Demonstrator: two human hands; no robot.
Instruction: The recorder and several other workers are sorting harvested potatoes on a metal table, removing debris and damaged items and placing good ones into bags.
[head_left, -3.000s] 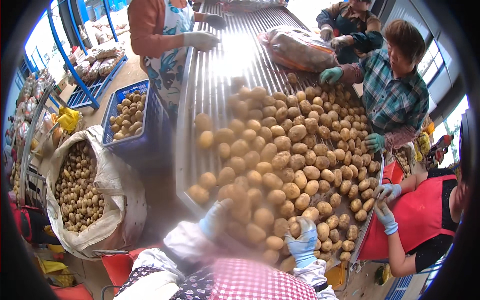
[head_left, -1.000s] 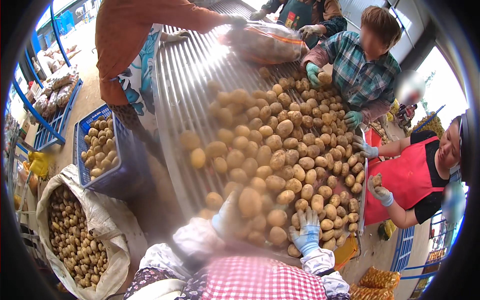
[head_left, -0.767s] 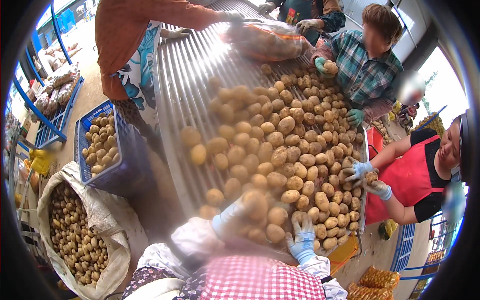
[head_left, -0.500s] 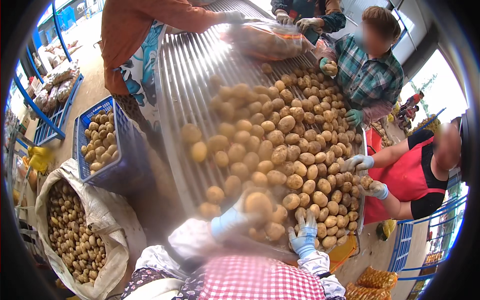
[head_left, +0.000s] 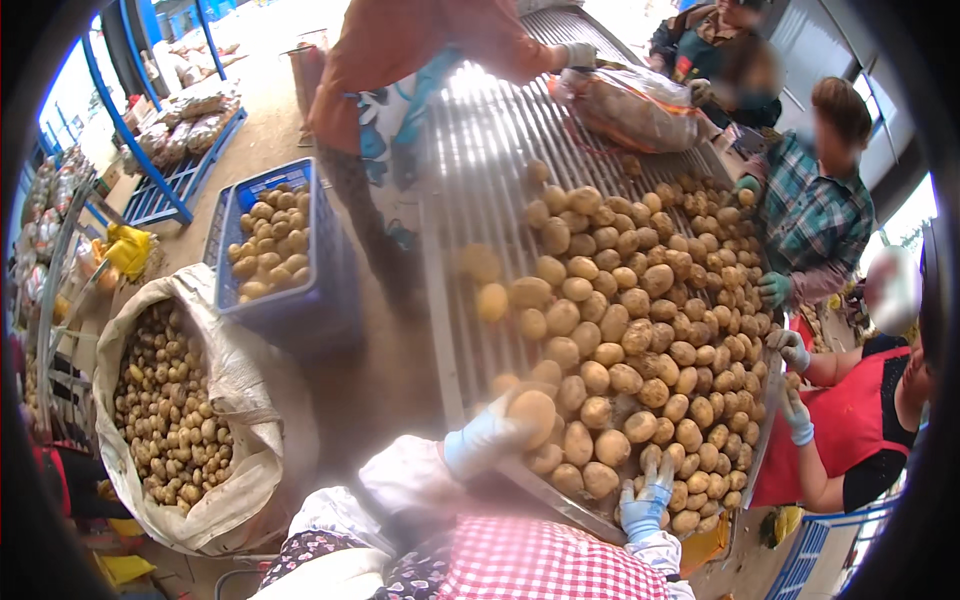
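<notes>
My left hand (head_left: 486, 441), in a pale blue glove and somewhat blurred, grips a large potato (head_left: 532, 416) at the near left edge of the potato layer. Fingers outstretched, my right hand (head_left: 648, 503) rests on the potatoes at the near right; no potato is visibly gripped in it. A dense layer of potatoes (head_left: 637, 337) covers the right and near part of the ridged metal sorting table (head_left: 470, 190). One yellowish potato (head_left: 492, 302) lies apart to the left, blurred.
Left of the table stand a blue crate (head_left: 316, 235) of potatoes and a large white sack (head_left: 262, 440) of smaller ones. A filled bag (head_left: 640, 108) lies at the far end. Co-workers stand along the far and right sides, one in a red apron (head_left: 840, 440).
The view has swung left, so the table appears farther right. My left hand still grips a large potato; my right stays on the potatoes. The red-aproned co-worker's hands have shifted at the table's edge.
</notes>
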